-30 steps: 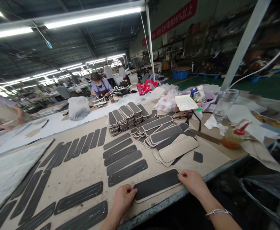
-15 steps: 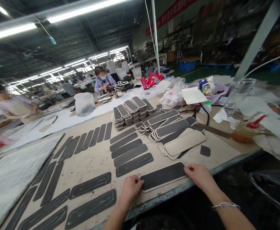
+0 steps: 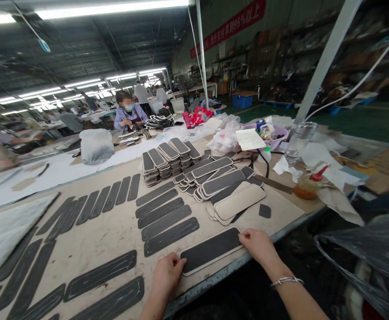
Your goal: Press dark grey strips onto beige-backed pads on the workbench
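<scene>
A long dark-grey panel [image 3: 210,251] with rounded corners and a cream border lies by the table's front edge, apparently on top of another pale piece. My left hand [image 3: 168,271] pinches its left end between thumb and fingers. At the other end, the fingertips of my right hand [image 3: 258,243] are closed on the corner; a silvery bangle circles that wrist. Left of the hands, several glossy dark strips [image 3: 170,235] with wet-looking streaks are laid out in rows. Beyond the right hand is a loose pile of cream-backed pieces [image 3: 239,202], with a small dark scrap [image 3: 265,211] beside it.
Neat stacks of bordered panels [image 3: 167,153] stand farther back. On the right are a bottle with a red nozzle [image 3: 309,182], a clear jar [image 3: 302,135] and crumpled paper. A pale board [image 3: 14,231] covers the left side. A masked co-worker [image 3: 129,113] sits across the table.
The camera view has swung to the right, so the scene sits farther left. Both hands keep their hold on the panel ends, which look nearly unmoved on the table.
</scene>
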The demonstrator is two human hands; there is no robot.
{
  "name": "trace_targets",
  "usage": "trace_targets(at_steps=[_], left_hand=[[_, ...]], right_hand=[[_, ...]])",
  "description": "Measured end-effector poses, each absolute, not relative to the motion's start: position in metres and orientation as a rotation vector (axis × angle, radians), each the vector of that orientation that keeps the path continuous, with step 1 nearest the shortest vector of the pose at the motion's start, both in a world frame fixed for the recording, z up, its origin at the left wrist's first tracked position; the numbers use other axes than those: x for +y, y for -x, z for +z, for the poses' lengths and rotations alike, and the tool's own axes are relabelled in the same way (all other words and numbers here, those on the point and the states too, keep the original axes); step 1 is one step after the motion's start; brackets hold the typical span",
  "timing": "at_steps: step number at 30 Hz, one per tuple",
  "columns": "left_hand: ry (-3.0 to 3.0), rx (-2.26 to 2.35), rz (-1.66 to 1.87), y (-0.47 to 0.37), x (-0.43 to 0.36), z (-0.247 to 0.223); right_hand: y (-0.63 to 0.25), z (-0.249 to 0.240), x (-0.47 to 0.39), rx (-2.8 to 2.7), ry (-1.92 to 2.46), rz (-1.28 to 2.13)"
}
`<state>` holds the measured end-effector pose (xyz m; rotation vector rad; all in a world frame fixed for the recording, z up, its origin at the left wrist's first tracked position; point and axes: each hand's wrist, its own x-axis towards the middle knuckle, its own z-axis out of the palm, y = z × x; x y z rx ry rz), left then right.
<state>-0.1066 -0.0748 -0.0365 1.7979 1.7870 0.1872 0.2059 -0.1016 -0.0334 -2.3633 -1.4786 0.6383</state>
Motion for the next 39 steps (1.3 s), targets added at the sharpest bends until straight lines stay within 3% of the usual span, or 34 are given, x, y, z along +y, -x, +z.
trace_targets(at_steps=[7, 14, 26, 33, 39], left_hand=[[-1.821, 1.797, 0.246, 0.108, -0.08, -0.037], [-2.359, 1.283, 0.76, 0.132, -0.109, -0.053], [-2.658, 1.108, 0.783, 0.137, -0.11, -0.056], [-2.725, 0.99, 0.916, 0.146, -0.101, -0.082], [-2.738, 0.977, 0.817, 0.146, -0.103, -0.079]], right_hand=[[-0.208, -0.037, -0.1, -1.511, 2.4, 0.652], [-0.212, -0.045, -0.099, -1.55, 2.398, 0.674], [-0.209, -0.044, -0.1, -1.52, 2.374, 0.622], [-0.204, -0.041, -0.1, -1.474, 2.359, 0.527], [-0.203, -0.042, -0.101, -1.49, 2.342, 0.514]])
